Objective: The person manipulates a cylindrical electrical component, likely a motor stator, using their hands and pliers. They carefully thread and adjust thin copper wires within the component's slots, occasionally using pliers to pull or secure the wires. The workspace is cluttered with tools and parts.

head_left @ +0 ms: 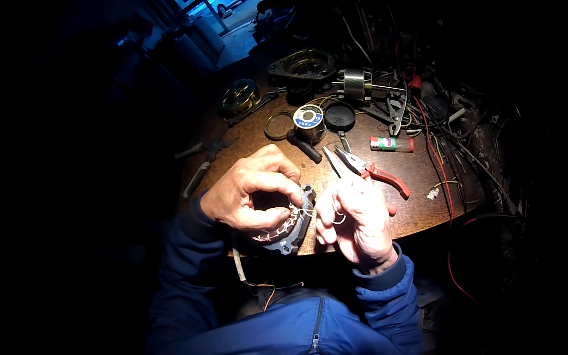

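Note:
A motor stator (pixel 283 242) with copper windings and white lacing lies on the wooden table (pixel 207 171) near its front edge. My left hand (pixel 251 189) is over it, thumb and forefinger closed at a thin white cord (pixel 306 211) on the windings. My right hand (pixel 358 222), just right of the stator, has curled fingers on the same cord, which loops beside them. Red-handled long-nose pliers (pixel 387 177) lie just beyond my right hand. A pale sleeved cable (pixel 238 263) with thin wires hangs from below the stator.
Behind are a solder spool (pixel 307 125), black cap (pixel 339 112), lighter (pixel 391 144), metal rotor (pixel 354 86), housing (pixel 302 65) and round brass-coloured part (pixel 236 97). A dark tool (pixel 207 165) lies left. Tangled wires (pixel 449 142) crowd the right side.

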`<state>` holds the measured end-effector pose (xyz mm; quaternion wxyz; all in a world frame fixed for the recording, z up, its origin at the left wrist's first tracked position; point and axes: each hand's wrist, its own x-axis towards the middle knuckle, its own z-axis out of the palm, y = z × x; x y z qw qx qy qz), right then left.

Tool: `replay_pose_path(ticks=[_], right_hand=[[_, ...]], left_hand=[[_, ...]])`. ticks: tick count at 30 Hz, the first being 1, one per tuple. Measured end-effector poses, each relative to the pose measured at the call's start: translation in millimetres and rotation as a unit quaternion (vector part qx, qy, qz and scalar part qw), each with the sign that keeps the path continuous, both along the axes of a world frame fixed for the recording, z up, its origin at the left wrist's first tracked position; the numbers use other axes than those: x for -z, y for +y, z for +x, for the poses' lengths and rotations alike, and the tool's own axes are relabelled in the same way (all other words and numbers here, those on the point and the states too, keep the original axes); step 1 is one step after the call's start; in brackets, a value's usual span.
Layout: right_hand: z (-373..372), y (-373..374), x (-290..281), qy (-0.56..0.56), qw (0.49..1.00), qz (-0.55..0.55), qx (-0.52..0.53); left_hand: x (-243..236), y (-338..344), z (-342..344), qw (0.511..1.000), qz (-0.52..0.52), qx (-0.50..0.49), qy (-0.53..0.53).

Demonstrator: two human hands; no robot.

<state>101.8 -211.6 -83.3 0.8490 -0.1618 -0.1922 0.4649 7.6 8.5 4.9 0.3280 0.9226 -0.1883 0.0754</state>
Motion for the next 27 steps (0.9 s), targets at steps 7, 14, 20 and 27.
replay_pose_path(ticks=[7,14,20,27], right_hand=[[-1.2,0.9,-1.8,-0.059,0.991,-0.113,0.044],[2.6,-17.4,-1.5,-0.155,0.902,-0.129,0.382],[-6.7,-35.7,-10.4,-0.543,0.652,-0.227,0.478],[-26.7,-6.8,-3.2,-0.541,0.720,-0.242,0.361]], left_hand=[[-1.9,-1.6,0.2,1.000,0.000,-0.006,0.012],[-1.3,-3.9,-0.8,1.000,-0.011,-0.015,0.014],[-0.4,-0.7,0.3,1.000,-0.009,-0.008,0.005],[1.6,-0.6,-0.4,1.000,-0.016,-0.008,0.009]])
